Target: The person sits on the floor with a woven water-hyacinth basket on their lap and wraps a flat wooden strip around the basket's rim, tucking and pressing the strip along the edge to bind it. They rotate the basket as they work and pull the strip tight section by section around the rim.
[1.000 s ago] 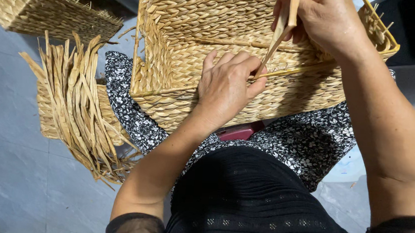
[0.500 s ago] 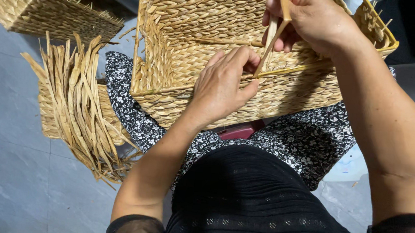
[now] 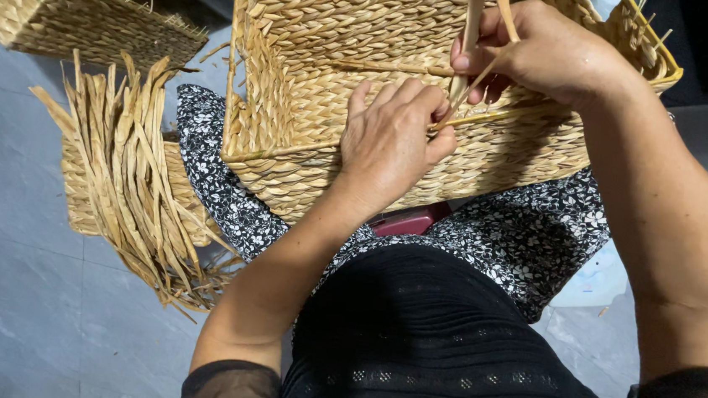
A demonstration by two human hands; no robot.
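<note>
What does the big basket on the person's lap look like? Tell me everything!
The big basket is rectangular and woven from tan, straw-like strands in a braided pattern. It rests tilted on the person's lap, over a black-and-white flowered cloth, its open side towards the camera. Loose strand ends poke out along its far right rim. The left hand presses on its near wall at the rim. The right hand pinches a flat strand rising from the same rim. It looks unfinished.

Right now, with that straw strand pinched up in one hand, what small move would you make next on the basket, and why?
Probably draw the strand taut with the right hand. It runs from those fingers down to the basket rim, where the left hand presses the weave, and it looks slightly slack there.
</note>
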